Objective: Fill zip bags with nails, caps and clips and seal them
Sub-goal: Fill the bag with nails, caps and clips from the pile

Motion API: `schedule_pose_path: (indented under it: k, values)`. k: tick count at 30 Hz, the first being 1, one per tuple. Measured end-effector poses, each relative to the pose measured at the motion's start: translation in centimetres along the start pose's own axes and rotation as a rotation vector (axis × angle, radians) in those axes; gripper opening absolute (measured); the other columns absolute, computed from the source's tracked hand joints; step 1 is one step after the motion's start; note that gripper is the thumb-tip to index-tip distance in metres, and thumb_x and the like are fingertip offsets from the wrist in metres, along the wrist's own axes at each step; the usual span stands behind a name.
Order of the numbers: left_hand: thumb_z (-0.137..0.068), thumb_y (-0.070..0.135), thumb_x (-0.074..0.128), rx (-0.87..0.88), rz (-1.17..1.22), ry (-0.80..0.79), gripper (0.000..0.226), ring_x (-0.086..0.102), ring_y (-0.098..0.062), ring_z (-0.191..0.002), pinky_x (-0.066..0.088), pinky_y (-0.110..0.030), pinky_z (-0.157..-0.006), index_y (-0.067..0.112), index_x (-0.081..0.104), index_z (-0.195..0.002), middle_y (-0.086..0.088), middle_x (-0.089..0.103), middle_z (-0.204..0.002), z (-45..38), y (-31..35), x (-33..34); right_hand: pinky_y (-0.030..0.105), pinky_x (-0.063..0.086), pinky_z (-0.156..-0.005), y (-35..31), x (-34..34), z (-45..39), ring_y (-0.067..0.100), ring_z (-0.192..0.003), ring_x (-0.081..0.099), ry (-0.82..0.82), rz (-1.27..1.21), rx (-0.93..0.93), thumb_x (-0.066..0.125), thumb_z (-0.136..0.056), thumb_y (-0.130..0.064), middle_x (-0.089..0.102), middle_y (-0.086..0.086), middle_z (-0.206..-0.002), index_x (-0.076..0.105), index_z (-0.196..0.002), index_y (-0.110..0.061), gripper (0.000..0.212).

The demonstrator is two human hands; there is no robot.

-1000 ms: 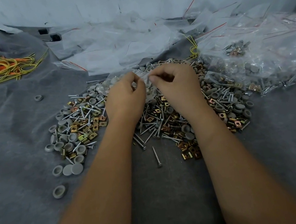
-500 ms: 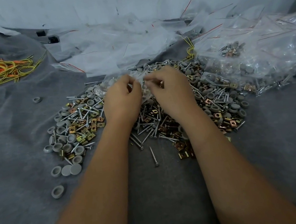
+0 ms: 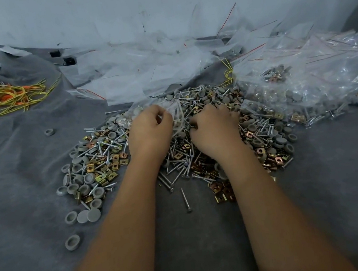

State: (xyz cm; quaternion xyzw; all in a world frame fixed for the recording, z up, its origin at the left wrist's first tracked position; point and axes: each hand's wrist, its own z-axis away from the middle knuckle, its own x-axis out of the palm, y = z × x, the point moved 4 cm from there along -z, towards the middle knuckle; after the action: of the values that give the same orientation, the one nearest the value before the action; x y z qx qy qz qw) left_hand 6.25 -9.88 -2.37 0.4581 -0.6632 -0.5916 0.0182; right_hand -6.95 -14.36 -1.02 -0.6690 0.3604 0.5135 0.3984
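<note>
The left hand (image 3: 149,130) is pinching a clear zip bag (image 3: 175,112) above the heap of nails, caps and clips (image 3: 183,157) that is lying on the grey surface (image 3: 25,158). The right hand (image 3: 215,127) is reaching into the heap just beside the bag, fingers curled; whether its grip is holding anything cannot be told.

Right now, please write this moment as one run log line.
left hand: holds zip bag | right hand: picking in pile | filled bags: at right

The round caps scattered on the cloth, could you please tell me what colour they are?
Plain grey, seen clearly in the head view on the loose caps at the pile's left edge.
</note>
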Motion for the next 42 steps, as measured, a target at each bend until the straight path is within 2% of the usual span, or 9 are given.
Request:
schedule_pose_path:
  k: [8, 13, 19, 25, 27, 32, 37, 40, 42]
  values:
    - [-0.093, 0.03, 0.052, -0.001, 0.007, -0.008, 0.02, 0.047, -0.013, -0.05, 0.037, -0.028, -0.052, 0.027, 0.058, -0.074, 0.006, 0.053, -0.055, -0.1, -0.1, 0.0, 0.04, 0.04, -0.095, 0.8, -0.3, -0.3, 0.028, -0.11, 0.055, 0.086, -0.163, -0.005, 0.065, -0.089, -0.035, 0.066, 0.002, -0.111, 0.074, -0.102, -0.028, 0.017]
    - [-0.094, 0.029, 0.052, 0.006, 0.02, -0.011, 0.02, 0.047, -0.013, -0.05, 0.039, -0.028, -0.053, 0.026, 0.059, -0.075, 0.006, 0.053, -0.055, 0.1, 0.0, 0.0, 0.035, 0.045, -0.077, 1.2, -0.4, -0.4, 0.029, -0.078, 0.056, 0.121, -0.303, -0.005, 0.057, -0.096, -0.029, 0.055, 0.003, -0.069, 0.054, -0.06, -0.018, 0.038]
    - [-0.093, 0.029, 0.052, 0.003, 0.041, -0.015, 0.019, 0.047, -0.013, -0.049, 0.039, -0.028, -0.054, 0.025, 0.059, -0.075, 0.006, 0.053, -0.055, 0.0, 0.0, -0.1, 0.042, 0.05, -0.074, 0.9, -0.7, -0.2, 0.024, -0.081, 0.058, 0.174, -0.509, -0.02, 0.04, -0.103, -0.022, 0.063, 0.005, -0.088, 0.062, -0.105, -0.01, 0.025]
    - [-0.09, 0.032, 0.055, 0.021, 0.062, -0.055, 0.017, 0.062, -0.024, -0.063, 0.052, -0.04, -0.064, 0.03, 0.056, -0.073, 0.005, 0.06, -0.063, 0.1, 0.2, 0.0, 0.028, 0.039, -0.087, -0.2, -1.0, -0.4, 0.019, -0.104, 0.049, 0.171, -0.656, -0.134, 0.044, -0.102, -0.017, 0.047, 0.002, -0.104, 0.064, -0.125, -0.015, 0.031]
    - [-0.09, 0.034, 0.055, 0.025, 0.064, -0.051, 0.017, 0.06, -0.021, -0.061, 0.052, -0.038, -0.064, 0.031, 0.055, -0.073, 0.006, 0.059, -0.062, 0.1, 0.2, 0.0, 0.018, 0.036, -0.079, -0.4, -0.8, -0.4, 0.016, -0.102, 0.047, 0.159, -0.689, -0.148, 0.043, -0.101, -0.011, 0.042, -0.002, -0.098, 0.061, -0.13, -0.014, 0.034]
    - [-0.09, 0.033, 0.055, 0.041, 0.074, -0.046, 0.016, 0.053, -0.012, -0.055, 0.045, -0.031, -0.058, 0.031, 0.059, -0.075, 0.007, 0.057, -0.06, 0.1, 0.1, 0.0, 0.001, 0.038, -0.075, -0.4, -1.6, 0.3, -0.001, -0.089, 0.054, 0.332, -0.848, -0.173, 0.054, -0.091, -0.007, 0.059, -0.012, -0.094, 0.07, -0.102, -0.02, 0.023]
    - [-0.092, 0.032, 0.053, 0.055, 0.079, -0.044, 0.016, 0.056, -0.016, -0.057, 0.046, -0.033, -0.058, 0.028, 0.064, -0.08, 0.005, 0.058, -0.058, 0.1, 0.2, 0.0, 0.018, 0.047, -0.068, -0.9, -1.0, 0.2, 0.001, -0.075, 0.056, 0.279, -0.741, -0.187, 0.065, -0.088, -0.009, 0.06, -0.014, -0.08, 0.064, -0.085, -0.023, 0.014]
    - [-0.093, 0.033, 0.053, 0.05, 0.095, -0.041, 0.017, 0.061, -0.022, -0.062, 0.051, -0.04, -0.062, 0.026, 0.066, -0.083, 0.003, 0.061, -0.06, 0.1, 0.2, 0.1, 0.031, 0.048, -0.075, -0.8, -0.7, -0.1, 0.014, -0.089, 0.058, 0.287, -0.55, -0.196, 0.067, -0.087, -0.013, 0.063, -0.002, -0.093, 0.072, -0.091, -0.016, 0.007]
    - [-0.093, 0.032, 0.053, 0.053, 0.114, -0.033, 0.018, 0.06, -0.021, -0.06, 0.052, -0.041, -0.062, 0.026, 0.066, -0.082, 0.003, 0.06, -0.059, 0.0, 0.3, 0.1, 0.028, 0.04, -0.072, -0.7, -0.6, -0.2, 0.017, -0.096, 0.053, 0.317, -0.45, -0.193, 0.071, -0.085, -0.022, 0.056, -0.001, -0.095, 0.075, -0.094, -0.017, 0.01]
